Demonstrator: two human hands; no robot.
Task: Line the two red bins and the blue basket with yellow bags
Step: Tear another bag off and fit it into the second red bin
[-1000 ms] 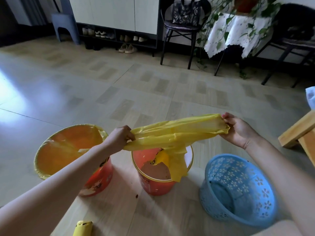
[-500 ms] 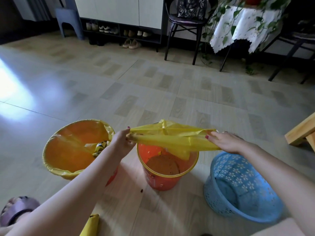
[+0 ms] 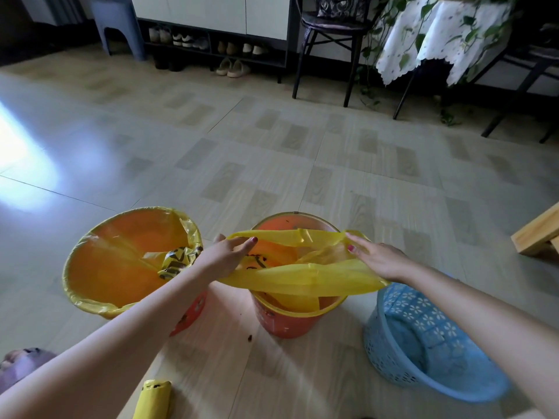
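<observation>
The left red bin (image 3: 189, 319) wears a yellow bag (image 3: 99, 303) folded over its rim. Over the middle red bin (image 3: 284, 323) a second yellow bag (image 3: 302, 276) is stretched wide, its body hanging down into the bin. My left hand (image 3: 227, 255) sits inside the bag's mouth at the left, fingers straight, pushing outward. At the other end my right hand (image 3: 378, 260) does the same, fingers straight, the bag's edge wrapped round its wrist. The blue basket (image 3: 423, 358) stands unlined at the right, under my right forearm.
A roll of yellow bags (image 3: 152, 400) lies on the floor near the bottom edge. A wooden stool corner (image 3: 538, 234) juts in at the right. A chair (image 3: 329, 40), a shoe cabinet and a cloth-covered plant table line the far wall.
The bag was a bunched strip pinched between both hands. Its mouth has opened, both hands have slid inside with straight fingers, and it has come down over the middle bin.
</observation>
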